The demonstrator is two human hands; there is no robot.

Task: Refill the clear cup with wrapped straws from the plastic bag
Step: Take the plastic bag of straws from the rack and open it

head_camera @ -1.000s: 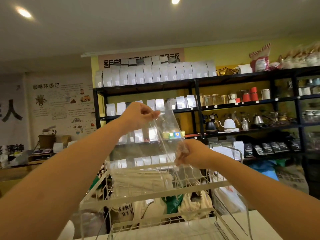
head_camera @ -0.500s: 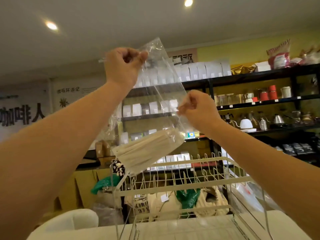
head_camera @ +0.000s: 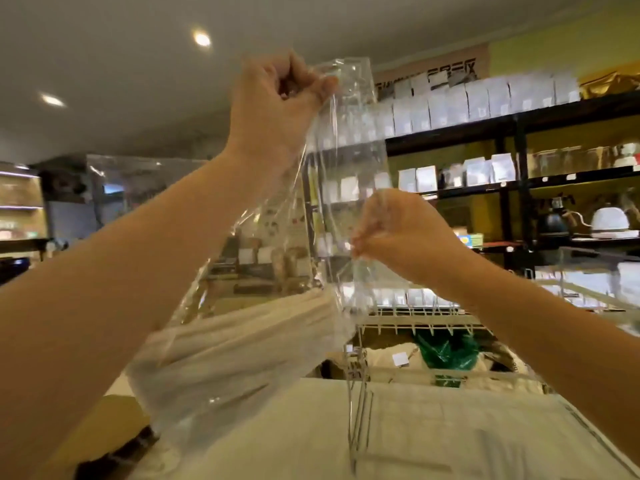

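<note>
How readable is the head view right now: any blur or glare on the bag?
Head view: motion-blurred, softest on the wrapped straws low in the plastic bag; glints streak the film between left hand and right hand; ceiling spotlight blown out; shelf lines bow from the wide lens.

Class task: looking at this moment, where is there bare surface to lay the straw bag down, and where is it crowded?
Free: the pale counter right of the wire rack upright, below the right forearm. Crowded: behind the rack, a green bag and sacks; the plastic bag itself hangs over the counter's left edge.
</note>
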